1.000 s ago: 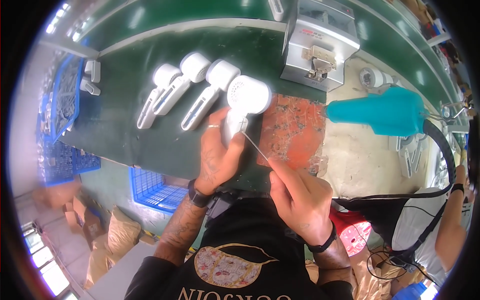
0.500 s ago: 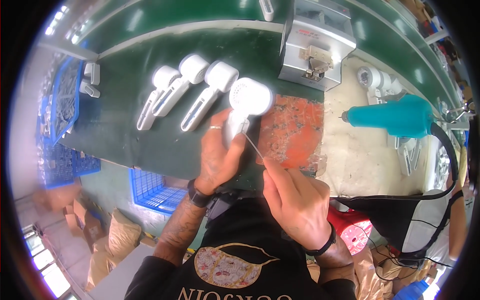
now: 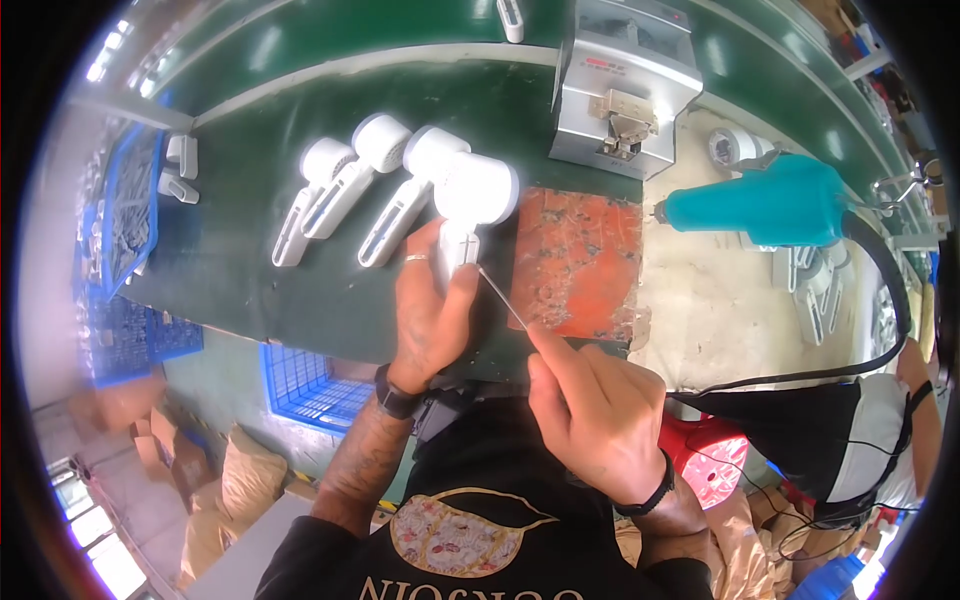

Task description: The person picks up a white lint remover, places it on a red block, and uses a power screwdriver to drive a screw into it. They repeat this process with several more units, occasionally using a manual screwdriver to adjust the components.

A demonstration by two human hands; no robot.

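Note:
My left hand [image 3: 428, 318] is closed around the handle of a white handheld fan [image 3: 478, 188], whose round head points away from me. A thin metal tool [image 3: 503, 299], perhaps tweezers or a pick, is pinched in my right hand [image 3: 600, 415]. Its tip reaches the side of the fan's handle beside my left thumb; whether it touches is too small to tell. Just left of the held fan lie several similar white fans [image 3: 396, 222] on the green tabletop [image 3: 245, 300], heads toward the far side. My left fingers hide part of the held handle.
A teal power tool [image 3: 760, 205] with a black cord hangs at the right, over more white fans [image 3: 825, 290]. Behind stands a silver machine [image 3: 625, 90]. An orange-red worn mat [image 3: 580, 260] lies right of the fan. Blue baskets [image 3: 315, 385] are at the left and below the table edge.
The held fan and my left hand have shifted slightly left. The metal tool's tip stays by the handle. In the picture, the teal power tool appears farther left.

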